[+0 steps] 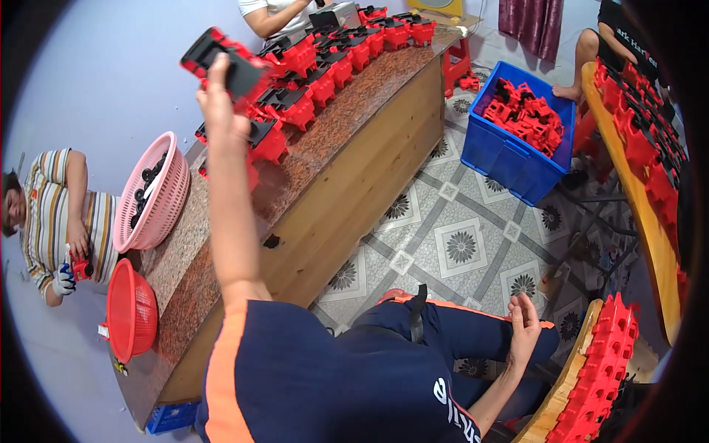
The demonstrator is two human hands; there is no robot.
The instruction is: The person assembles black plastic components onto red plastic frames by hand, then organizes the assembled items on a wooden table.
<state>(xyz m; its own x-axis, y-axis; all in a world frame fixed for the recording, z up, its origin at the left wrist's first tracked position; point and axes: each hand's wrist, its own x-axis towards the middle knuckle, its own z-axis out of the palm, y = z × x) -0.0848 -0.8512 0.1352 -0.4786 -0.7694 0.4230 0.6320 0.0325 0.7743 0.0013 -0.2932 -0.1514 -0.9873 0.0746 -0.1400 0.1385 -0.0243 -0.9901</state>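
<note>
My left hand [224, 111] reaches far forward over the counter, its fingers closed round a red plastic housing with a black top [247, 74]. It lifts this piece at the near end of the rows of similar red-and-black housings [295, 107] standing on the counter. Low on the right, my right hand [524, 323] is beside my leg with its fingers stretched out and nothing in it. Closest to that hand is a row of red plastic pieces [602, 369] on a wooden board.
A speckled reddish counter [317, 151] runs diagonally on the left, bearing a pink basket [173, 188] of black parts and a red basket [136, 310]. A blue crate [509, 159] of red pieces stands on the tiled floor. More housings line a wooden bench [624, 184]. Several people sit around.
</note>
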